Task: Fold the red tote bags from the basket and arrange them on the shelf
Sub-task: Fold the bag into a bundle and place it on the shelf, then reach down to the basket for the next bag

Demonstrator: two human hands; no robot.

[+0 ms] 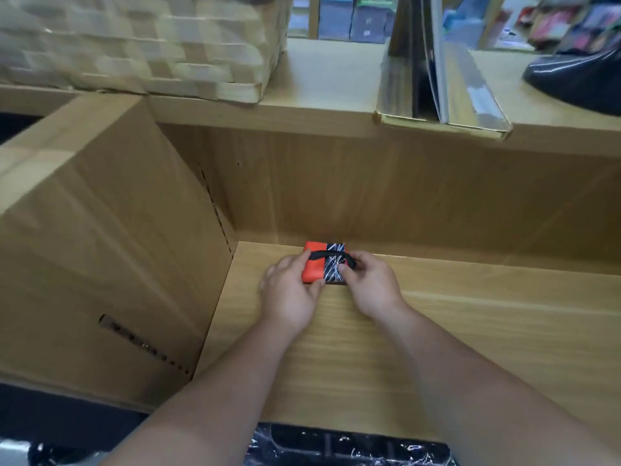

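A small folded tote bag (pixel 314 264), red on its left half and black with white scribbles on its right, lies on the lower wooden shelf (pixel 470 324) near its back edge. A black strap runs across its top. My left hand (pixel 289 290) grips the bag's left side, thumb under the near edge. Pinching the strap's right end and the bag's right side is my right hand (pixel 369 284). A woven basket (pixel 134 45) stands on the upper shelf at the top left; its inside is hidden.
A large cardboard box (pixel 94 247) fills the space left of the shelf. On the upper shelf stand an open carton with dark flat packs (pixel 433 79) and a black plastic bag (pixel 578 85). Dark patterned fabric (pixel 346 445) shows below the shelf's front edge.
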